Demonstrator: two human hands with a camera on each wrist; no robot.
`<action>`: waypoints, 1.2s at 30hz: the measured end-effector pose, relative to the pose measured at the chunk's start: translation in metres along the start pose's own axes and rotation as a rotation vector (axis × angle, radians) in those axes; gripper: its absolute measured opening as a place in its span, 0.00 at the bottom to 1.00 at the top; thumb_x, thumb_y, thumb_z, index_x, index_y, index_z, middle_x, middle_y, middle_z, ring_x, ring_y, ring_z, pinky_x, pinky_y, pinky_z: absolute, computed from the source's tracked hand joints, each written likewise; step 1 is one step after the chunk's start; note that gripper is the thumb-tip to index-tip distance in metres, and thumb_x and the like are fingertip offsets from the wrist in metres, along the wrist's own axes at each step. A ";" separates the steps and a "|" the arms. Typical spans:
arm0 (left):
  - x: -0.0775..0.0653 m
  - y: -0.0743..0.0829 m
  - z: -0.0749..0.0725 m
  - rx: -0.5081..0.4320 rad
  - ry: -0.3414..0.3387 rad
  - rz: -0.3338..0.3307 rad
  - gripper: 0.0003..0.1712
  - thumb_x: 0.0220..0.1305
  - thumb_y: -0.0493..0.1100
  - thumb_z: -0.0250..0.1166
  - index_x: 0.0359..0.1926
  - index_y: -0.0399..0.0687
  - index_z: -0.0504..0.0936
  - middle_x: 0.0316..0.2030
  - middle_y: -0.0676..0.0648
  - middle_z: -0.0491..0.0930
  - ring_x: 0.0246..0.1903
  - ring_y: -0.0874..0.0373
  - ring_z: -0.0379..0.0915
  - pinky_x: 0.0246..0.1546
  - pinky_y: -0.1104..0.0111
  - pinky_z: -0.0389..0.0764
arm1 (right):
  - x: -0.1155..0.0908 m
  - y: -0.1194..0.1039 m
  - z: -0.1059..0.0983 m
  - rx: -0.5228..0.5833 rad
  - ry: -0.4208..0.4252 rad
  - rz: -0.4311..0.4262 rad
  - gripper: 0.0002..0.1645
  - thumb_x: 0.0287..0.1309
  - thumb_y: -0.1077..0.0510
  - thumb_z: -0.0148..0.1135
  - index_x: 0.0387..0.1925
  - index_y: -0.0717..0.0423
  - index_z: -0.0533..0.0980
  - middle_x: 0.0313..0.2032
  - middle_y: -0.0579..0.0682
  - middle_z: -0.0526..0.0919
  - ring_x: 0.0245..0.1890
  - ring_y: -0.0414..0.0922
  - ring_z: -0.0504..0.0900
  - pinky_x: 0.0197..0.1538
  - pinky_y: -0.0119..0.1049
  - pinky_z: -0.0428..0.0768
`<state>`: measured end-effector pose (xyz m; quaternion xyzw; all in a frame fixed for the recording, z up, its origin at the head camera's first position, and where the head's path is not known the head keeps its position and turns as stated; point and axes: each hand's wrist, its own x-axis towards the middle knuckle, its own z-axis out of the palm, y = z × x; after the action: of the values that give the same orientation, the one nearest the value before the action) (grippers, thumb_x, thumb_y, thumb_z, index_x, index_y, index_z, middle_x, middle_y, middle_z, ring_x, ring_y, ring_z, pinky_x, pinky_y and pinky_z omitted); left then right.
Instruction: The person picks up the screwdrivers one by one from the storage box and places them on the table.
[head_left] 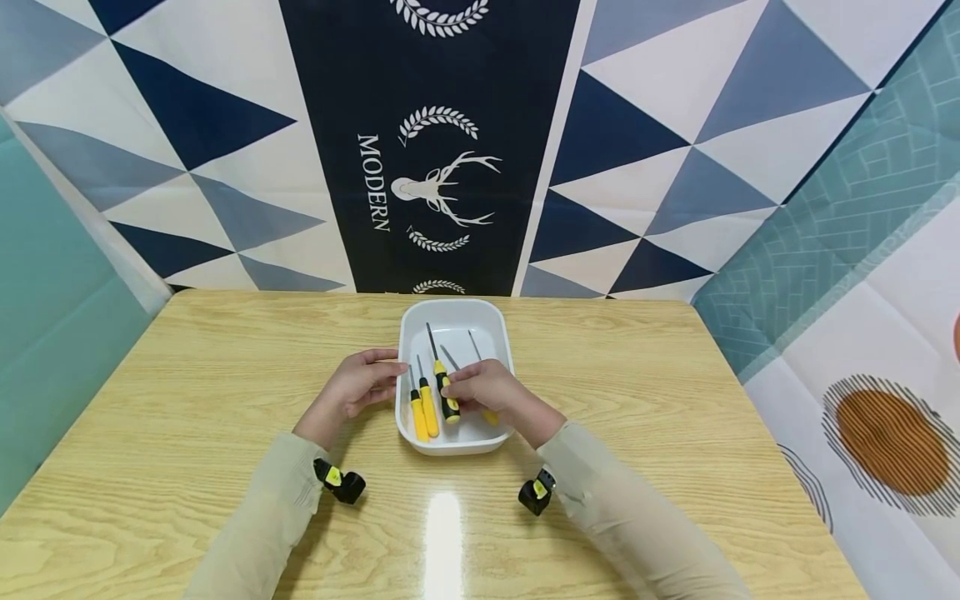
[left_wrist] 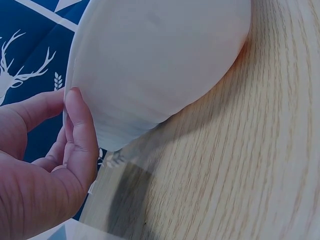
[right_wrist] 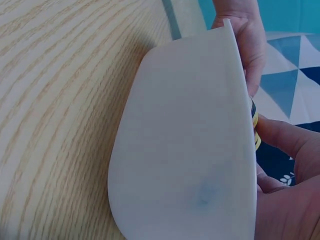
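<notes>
A white plastic tray (head_left: 454, 447) stands on the table with several screwdrivers lying in it. My left hand (head_left: 362, 385) pinches the tray's left rim; in the left wrist view its thumb and fingers (left_wrist: 82, 130) meet over that edge. Inside the tray, my right hand (head_left: 486, 388) holds a screwdriver (head_left: 449, 407) with a black and yellow handle, its shaft pointing away. Two yellow-handled screwdrivers, a left one (head_left: 419, 417) and its neighbour (head_left: 428, 410), lie side by side at the left. Partly under my right hand is another yellow handle (head_left: 490, 416). The right wrist view shows mostly the tray's outer wall (right_wrist: 185, 135).
The wooden table (head_left: 225, 358) extends to both sides of the tray. Behind it hangs a patterned cloth (head_left: 442, 250) with triangles and a deer head. Each wrist carries a small black camera, the left one (head_left: 341, 483) and the right one (head_left: 536, 493).
</notes>
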<state>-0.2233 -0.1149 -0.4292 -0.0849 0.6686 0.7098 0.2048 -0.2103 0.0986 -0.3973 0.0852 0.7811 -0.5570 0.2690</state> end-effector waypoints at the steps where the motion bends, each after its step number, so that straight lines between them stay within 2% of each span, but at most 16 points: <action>1: 0.000 0.000 0.000 0.000 0.001 -0.002 0.33 0.60 0.37 0.63 0.65 0.36 0.63 0.35 0.48 0.81 0.29 0.62 0.78 0.32 0.75 0.83 | 0.000 0.000 0.000 -0.003 0.001 0.001 0.17 0.51 0.62 0.67 0.44 0.63 0.78 0.40 0.56 0.82 0.28 0.41 0.80 0.36 0.32 0.84; 9: 0.000 0.001 0.001 0.013 0.015 -0.017 0.32 0.60 0.38 0.64 0.64 0.39 0.64 0.38 0.46 0.81 0.30 0.62 0.79 0.33 0.74 0.83 | -0.003 0.000 -0.002 0.027 0.006 -0.038 0.17 0.52 0.64 0.66 0.44 0.66 0.77 0.38 0.57 0.83 0.26 0.40 0.80 0.37 0.36 0.84; 16: 0.000 0.001 0.000 0.009 0.006 -0.013 0.33 0.60 0.38 0.64 0.65 0.37 0.64 0.40 0.44 0.81 0.30 0.62 0.79 0.33 0.74 0.83 | -0.003 0.000 -0.006 0.028 0.002 -0.022 0.17 0.52 0.64 0.66 0.45 0.65 0.77 0.39 0.56 0.83 0.26 0.40 0.80 0.38 0.35 0.84; 25: 0.001 0.001 0.000 0.011 0.021 -0.024 0.31 0.60 0.38 0.63 0.64 0.40 0.65 0.40 0.46 0.80 0.31 0.62 0.79 0.34 0.74 0.83 | -0.003 -0.004 -0.010 0.017 0.004 -0.023 0.16 0.52 0.62 0.66 0.44 0.63 0.78 0.38 0.55 0.84 0.25 0.41 0.80 0.35 0.33 0.83; 36: 0.000 0.001 0.000 0.007 0.008 -0.014 0.32 0.61 0.39 0.63 0.64 0.38 0.64 0.38 0.47 0.81 0.30 0.63 0.78 0.32 0.75 0.83 | -0.004 -0.006 -0.014 0.001 0.020 -0.011 0.17 0.53 0.61 0.66 0.45 0.62 0.78 0.37 0.54 0.84 0.26 0.41 0.80 0.37 0.34 0.83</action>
<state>-0.2232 -0.1151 -0.4284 -0.0916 0.6713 0.7058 0.2072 -0.2140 0.1095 -0.3867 0.0865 0.7839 -0.5580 0.2581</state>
